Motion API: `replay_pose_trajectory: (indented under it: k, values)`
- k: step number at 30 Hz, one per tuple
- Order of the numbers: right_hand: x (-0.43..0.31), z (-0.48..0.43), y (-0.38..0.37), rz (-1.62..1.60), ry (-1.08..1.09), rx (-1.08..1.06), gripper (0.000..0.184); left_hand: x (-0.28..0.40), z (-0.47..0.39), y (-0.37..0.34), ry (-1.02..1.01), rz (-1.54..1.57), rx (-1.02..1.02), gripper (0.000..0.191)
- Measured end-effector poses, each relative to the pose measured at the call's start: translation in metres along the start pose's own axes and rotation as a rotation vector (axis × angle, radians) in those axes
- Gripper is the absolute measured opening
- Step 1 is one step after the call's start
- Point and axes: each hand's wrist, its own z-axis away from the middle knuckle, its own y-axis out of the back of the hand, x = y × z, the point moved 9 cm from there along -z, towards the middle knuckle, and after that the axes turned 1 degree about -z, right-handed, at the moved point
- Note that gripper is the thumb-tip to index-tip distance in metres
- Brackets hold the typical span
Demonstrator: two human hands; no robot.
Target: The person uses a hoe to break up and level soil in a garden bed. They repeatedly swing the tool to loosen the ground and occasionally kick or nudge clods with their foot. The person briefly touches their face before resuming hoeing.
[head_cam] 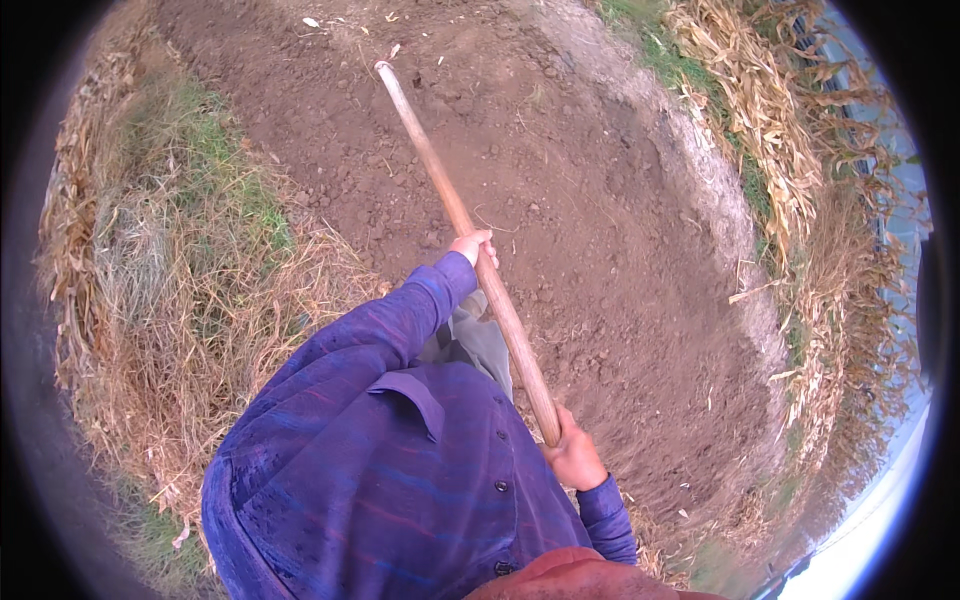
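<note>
A long wooden tool handle [427,157] runs slantwise across the view, over bare brown soil [592,247]. My left hand [474,246] is wrapped around its middle, in front of my body. Lower down, beside the buttoned purple jacket [420,480], my right hand [574,454] grips the near end. A small pale band shows at the handle's far end, low over the soil. The tool's head cannot be made out there, so its kind is not settled. Part of my grey trousers [480,341] shows behind the handle.
On the left lies a strip of dry straw and green grass [225,247], reaching close to my left elbow. Dried corn stalks [776,127] line the right side, beyond a paler soil edge [705,172]. Small clods and scattered dry leaf bits [310,22] dot the ground.
</note>
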Motion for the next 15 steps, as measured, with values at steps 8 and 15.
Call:
replay_pose_trajectory:
  k: [8,15]
  values:
    - [-0.031,0.036,0.074,0.636,0.103,0.228,0.054,-0.049,0.071,-0.014,0.243,0.307,0.121,0.026]
    - [-0.115,0.023,0.099,0.784,0.054,0.36,0.039,0.02,0.043,-0.013,0.229,0.286,0.061,0.033]
